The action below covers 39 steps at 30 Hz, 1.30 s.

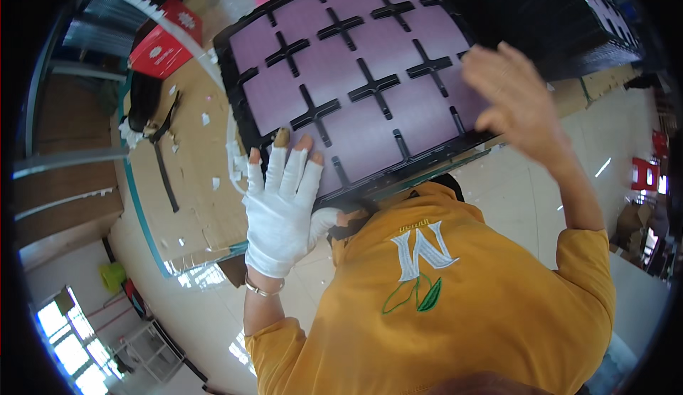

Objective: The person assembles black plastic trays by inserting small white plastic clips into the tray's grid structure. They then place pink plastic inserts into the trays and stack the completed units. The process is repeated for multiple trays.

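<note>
1. Right now the left hand (pixel 281 206), in a white fingerless glove, lies flat and spread on the near edge of the tray (pixel 356 75) — fingers straight, bare fingertips (pixel 304 143) pressing down, nothing gripped.
2. Over on the other side, the right hand (pixel 516 103) is bare and half open, fingers loosely curled over the tray's right rim; it touches or hovers just at the edge, and I cannot tell whether it has a real hold.
3. Where is the tray? It sits on the cardboard-covered table (pixel 188 153), its near corner jutting past the table edge toward the person in the yellow shirt (pixel 455 310).
4. How it looks — a wide, flat black frame divided into a grid of square cells by raised cross-shaped ribs, the cells filled with pale purple panels.
5. Handling, as I judge it: thin moulded plastic, so light for its size but broad and awkward; it probably flexes if lifted from one corner.
6. Best hold, I'd say, is two hands on opposite rims, thumbs over the black border — not on the purple panels, which look smooth and may slip or shift.
7. Nearby, a red box (pixel 162 45) and a black strap (pixel 165 174) lie on the table, well apart from both hands, with white scraps scattered about.
</note>
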Each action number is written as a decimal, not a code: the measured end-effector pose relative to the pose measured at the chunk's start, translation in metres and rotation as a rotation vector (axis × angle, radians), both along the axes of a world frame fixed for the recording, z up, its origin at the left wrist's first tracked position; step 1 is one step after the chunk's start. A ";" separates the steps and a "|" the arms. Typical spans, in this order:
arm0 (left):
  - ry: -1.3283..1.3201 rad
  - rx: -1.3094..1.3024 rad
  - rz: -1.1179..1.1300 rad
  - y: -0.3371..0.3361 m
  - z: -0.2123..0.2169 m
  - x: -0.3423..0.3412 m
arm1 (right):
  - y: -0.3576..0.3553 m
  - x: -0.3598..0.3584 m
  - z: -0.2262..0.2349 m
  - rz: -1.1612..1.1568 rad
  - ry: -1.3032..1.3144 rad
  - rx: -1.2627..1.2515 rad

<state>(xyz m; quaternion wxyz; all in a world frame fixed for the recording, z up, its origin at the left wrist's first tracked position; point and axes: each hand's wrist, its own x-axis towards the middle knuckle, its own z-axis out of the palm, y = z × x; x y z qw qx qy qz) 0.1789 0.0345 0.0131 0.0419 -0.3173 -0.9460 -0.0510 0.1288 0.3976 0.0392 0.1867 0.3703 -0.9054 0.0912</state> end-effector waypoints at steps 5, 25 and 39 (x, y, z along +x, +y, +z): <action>0.015 -0.033 -0.019 -0.004 0.003 0.010 | 0.005 0.029 -0.025 -0.057 -0.067 0.100; 0.170 -0.052 0.038 -0.034 -0.019 -0.174 | -0.018 -0.169 -0.061 -0.160 -0.113 0.057; 0.363 0.028 0.088 -0.047 0.006 -0.168 | -0.015 -0.146 -0.031 -0.208 0.205 0.197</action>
